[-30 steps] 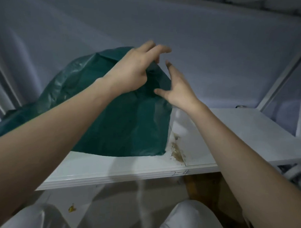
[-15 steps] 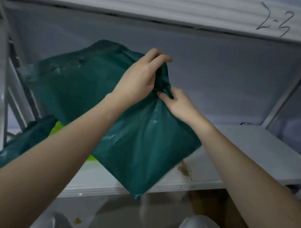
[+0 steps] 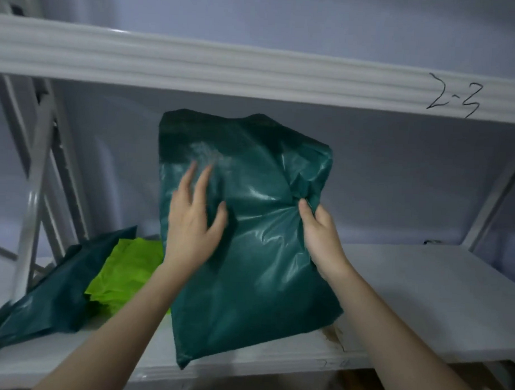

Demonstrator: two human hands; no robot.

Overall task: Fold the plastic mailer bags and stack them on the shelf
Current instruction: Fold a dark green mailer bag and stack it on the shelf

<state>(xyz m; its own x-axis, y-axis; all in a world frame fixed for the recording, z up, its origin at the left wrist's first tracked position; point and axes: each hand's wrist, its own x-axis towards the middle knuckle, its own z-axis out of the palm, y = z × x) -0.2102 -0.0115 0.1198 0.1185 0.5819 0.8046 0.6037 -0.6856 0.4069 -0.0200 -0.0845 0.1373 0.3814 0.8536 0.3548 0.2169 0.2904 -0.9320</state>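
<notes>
- A dark green mailer bag (image 3: 248,253) is being held upright in front of the white shelf (image 3: 422,302), its lower corner hanging over the shelf's front edge and its top reaching up toward the beam above.
- The right hand (image 3: 322,235) is gripping the bag's right edge, thumb in front and the other fingers tucked out of sight behind, so the plastic is bunching into creases at that spot.
- The left hand (image 3: 192,221) is lying flat against the bag's front near its left edge, fingers straight and spread, thumb angled out to the right; it is pressing on the film rather than clutching it.
- A second dark green bag (image 3: 57,298) is lying slumped on the left part of the shelf, and a bright green bag (image 3: 125,272) is sitting crumpled between it and the held one.
- The upper shelf beam (image 3: 255,69) is running across the view, carrying the handwritten mark "2-3" (image 3: 455,99) at its right end.
- A brown stain (image 3: 334,336) is showing on the shelf just beside the held bag's lower right corner.
</notes>
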